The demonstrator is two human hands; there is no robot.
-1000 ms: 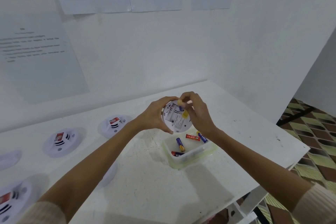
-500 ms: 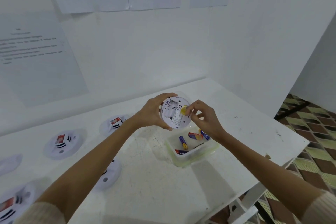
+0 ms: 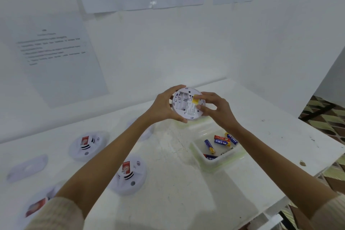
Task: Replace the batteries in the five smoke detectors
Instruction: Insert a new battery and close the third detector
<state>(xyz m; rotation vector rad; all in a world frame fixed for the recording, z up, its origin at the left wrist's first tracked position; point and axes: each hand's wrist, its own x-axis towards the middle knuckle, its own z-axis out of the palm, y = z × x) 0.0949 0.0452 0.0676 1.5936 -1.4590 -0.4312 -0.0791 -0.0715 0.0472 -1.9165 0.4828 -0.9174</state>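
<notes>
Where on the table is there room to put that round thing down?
Bare white tabletop lies between the clear plastic tub of batteries and the front round white smoke detector with a red sticker, and also in the far right corner beyond the tub. The left side is crowded with detectors.

We see both arms clothed only at their upper ends, in cream-coloured knit. The left sleeve [image 3: 56,214] fills the bottom left corner, pale and soft-looking, with a faint fuzzy texture. The right sleeve [image 3: 333,211] shows at the bottom right corner in the same cream knit. Each sleeve ends well short of the wrist, so the left forearm [image 3: 112,155] and right forearm [image 3: 270,157] are bare, as are the left hand [image 3: 164,106] and right hand [image 3: 218,110]. The knit's pattern is too blurred for us to tell.
</notes>
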